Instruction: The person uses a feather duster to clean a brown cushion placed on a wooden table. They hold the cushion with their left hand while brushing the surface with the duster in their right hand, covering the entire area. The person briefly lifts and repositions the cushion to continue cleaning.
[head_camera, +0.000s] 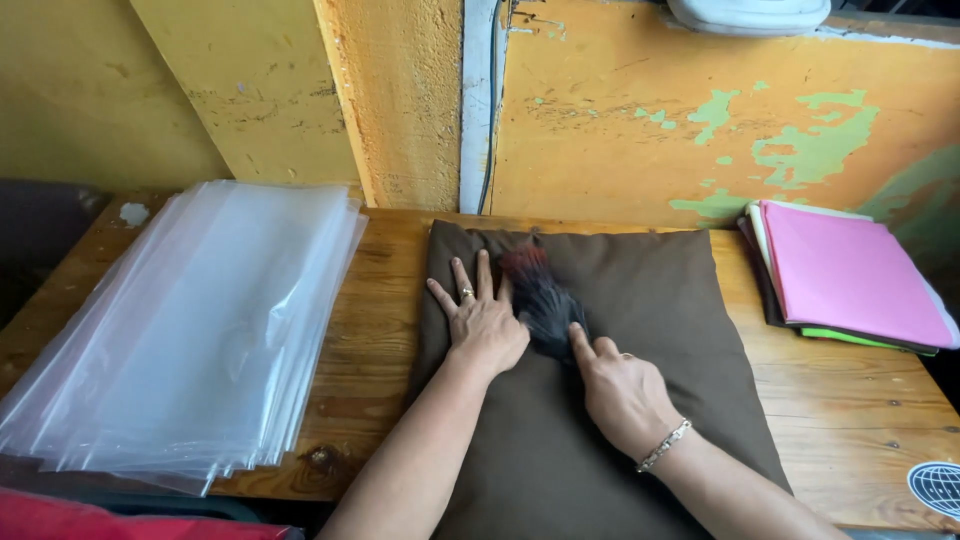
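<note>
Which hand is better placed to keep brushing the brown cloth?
Probably the right hand: it touches the dark brush, while the left hand lies flat on the brown cloth, fingers spread.

Wooden plank surface (830, 400), set against a peeling yellow wall. Left: stack of clear plastic sheets (190, 320), overhanging the near edge. Centre: brown fabric (640, 290), spread flat, reaching from the far edge past the near edge. Far right: pile of folded cloths (850, 275), pink on top, green and dark layers beneath. Near right corner: round sticker (935, 487).
</note>
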